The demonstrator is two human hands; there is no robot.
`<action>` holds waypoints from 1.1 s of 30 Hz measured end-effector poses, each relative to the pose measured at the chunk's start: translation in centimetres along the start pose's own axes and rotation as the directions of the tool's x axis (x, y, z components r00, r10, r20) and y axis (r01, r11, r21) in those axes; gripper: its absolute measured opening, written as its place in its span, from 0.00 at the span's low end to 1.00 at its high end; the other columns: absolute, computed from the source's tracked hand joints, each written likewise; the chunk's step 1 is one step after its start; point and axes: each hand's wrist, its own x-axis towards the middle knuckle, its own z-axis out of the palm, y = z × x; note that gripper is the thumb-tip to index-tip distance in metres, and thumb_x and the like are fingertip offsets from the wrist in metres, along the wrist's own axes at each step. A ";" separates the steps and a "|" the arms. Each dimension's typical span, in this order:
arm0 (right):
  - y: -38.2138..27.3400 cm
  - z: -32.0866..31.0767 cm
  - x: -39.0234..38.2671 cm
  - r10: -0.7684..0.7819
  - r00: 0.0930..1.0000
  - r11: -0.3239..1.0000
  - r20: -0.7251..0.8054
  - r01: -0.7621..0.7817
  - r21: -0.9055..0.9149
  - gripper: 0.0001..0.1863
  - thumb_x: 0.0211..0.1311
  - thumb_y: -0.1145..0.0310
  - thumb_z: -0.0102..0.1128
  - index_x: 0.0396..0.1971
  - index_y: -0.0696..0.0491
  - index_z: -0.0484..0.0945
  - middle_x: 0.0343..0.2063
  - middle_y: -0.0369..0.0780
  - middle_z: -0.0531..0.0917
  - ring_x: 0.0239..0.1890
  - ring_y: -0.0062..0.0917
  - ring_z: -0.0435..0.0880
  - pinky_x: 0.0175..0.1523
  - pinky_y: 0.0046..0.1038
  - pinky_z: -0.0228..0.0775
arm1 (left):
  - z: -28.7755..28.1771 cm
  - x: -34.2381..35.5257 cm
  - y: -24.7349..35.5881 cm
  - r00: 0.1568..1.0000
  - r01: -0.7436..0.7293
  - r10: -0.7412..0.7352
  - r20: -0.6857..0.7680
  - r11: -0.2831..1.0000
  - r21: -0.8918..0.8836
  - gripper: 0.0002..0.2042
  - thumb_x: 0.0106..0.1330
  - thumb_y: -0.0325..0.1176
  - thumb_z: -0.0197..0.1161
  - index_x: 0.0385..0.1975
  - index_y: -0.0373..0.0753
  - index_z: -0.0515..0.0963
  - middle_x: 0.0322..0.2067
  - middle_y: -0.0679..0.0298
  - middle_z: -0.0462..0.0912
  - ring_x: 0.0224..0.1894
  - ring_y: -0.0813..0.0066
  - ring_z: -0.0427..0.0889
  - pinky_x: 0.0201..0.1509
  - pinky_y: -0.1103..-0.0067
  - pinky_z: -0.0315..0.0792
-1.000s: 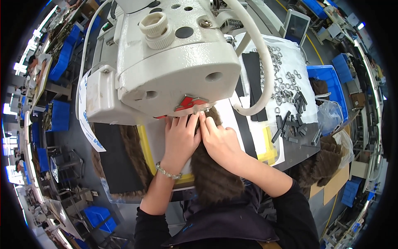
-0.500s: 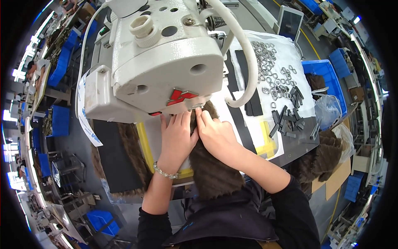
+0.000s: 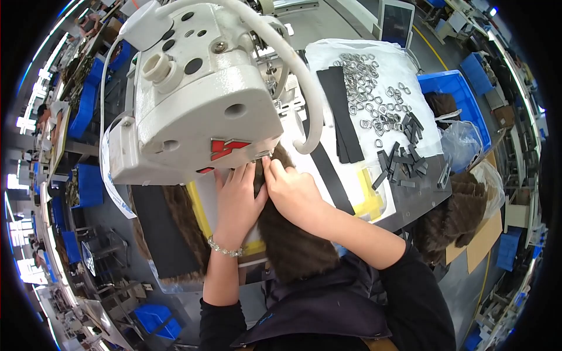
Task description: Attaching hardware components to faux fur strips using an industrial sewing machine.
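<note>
A long piece of brown fur [image 3: 295,245] runs from under the white sewing machine head [image 3: 199,105] toward my lap, its loose end hanging at the table's front edge. Along the fur's left side my left hand [image 3: 237,202] lies flat, fingers stretched forward beneath the machine head and thumb against the fur. On its right side my right hand [image 3: 294,193] presses the fur, index finger reaching to the sewing spot and the other fingers curled. The machine head hides the needle and some fingertips.
Beside my left forearm lie fur pieces with a black strip [image 3: 167,240]. To the right are long black bands [image 3: 339,117], metal rings [image 3: 363,88] on white cloth, short black strips [image 3: 404,161], a tablet [image 3: 394,26], a blue bin [image 3: 477,105] and piled fur [image 3: 456,210].
The machine and table have shifted left in the view as my head turned. Both hands stay on the fur in much the same position beneath the machine head.
</note>
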 end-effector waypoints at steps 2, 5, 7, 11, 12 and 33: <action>-0.4 0.0 -0.5 -0.002 1.000 1.000 0.016 0.002 0.001 0.31 0.50 0.71 0.57 0.57 0.65 0.70 0.31 0.36 0.72 0.27 0.21 0.78 0.21 0.22 0.71 | -0.6 -0.2 0.3 1.000 -0.001 0.001 0.001 1.000 0.005 0.26 0.61 0.37 0.63 0.59 0.34 0.70 0.56 0.54 0.75 0.59 0.59 0.73 0.67 0.51 0.57; -0.2 -0.1 -0.9 -0.011 1.000 1.000 0.020 0.011 -0.004 0.33 0.50 0.70 0.57 0.59 0.65 0.69 0.30 0.36 0.71 0.28 0.21 0.77 0.21 0.21 0.70 | -0.6 -0.3 0.7 1.000 -0.010 0.009 0.012 0.999 0.034 0.27 0.60 0.37 0.64 0.59 0.32 0.71 0.57 0.54 0.75 0.60 0.61 0.73 0.67 0.52 0.57; -0.1 -0.2 -0.9 -0.019 1.000 1.000 0.012 0.019 -0.002 0.33 0.50 0.70 0.57 0.59 0.65 0.68 0.30 0.36 0.71 0.28 0.21 0.77 0.21 0.21 0.70 | -0.5 -0.2 0.7 1.000 -0.019 0.019 0.005 0.999 0.046 0.27 0.60 0.37 0.64 0.58 0.32 0.71 0.56 0.54 0.75 0.60 0.62 0.73 0.67 0.52 0.57; 0.0 -0.6 -0.9 -0.035 0.998 0.999 0.043 0.035 -0.001 0.34 0.50 0.71 0.57 0.60 0.65 0.68 0.31 0.37 0.71 0.29 0.21 0.77 0.22 0.21 0.70 | -0.5 -0.4 0.5 0.999 -0.031 0.032 -0.016 0.998 0.050 0.27 0.59 0.37 0.65 0.58 0.32 0.72 0.56 0.55 0.76 0.60 0.63 0.74 0.67 0.53 0.58; 0.0 -0.7 -0.9 -0.036 0.998 0.999 0.047 0.036 0.003 0.34 0.50 0.71 0.57 0.60 0.65 0.68 0.31 0.37 0.71 0.29 0.21 0.77 0.22 0.21 0.70 | -0.4 -0.5 0.5 0.999 -0.030 0.030 -0.020 0.999 0.035 0.27 0.58 0.37 0.65 0.58 0.32 0.72 0.55 0.55 0.76 0.60 0.64 0.74 0.68 0.53 0.58; 4.3 -6.2 -8.9 0.035 0.835 -0.281 0.549 -0.519 0.807 0.41 0.63 0.76 0.56 0.73 0.47 0.48 0.65 0.40 0.60 0.61 0.33 0.68 0.59 0.32 0.67 | -2.8 -9.3 -0.4 0.871 0.405 -0.219 0.440 -0.186 -0.895 0.39 0.64 0.28 0.61 0.71 0.35 0.44 0.67 0.51 0.59 0.63 0.62 0.69 0.62 0.72 0.69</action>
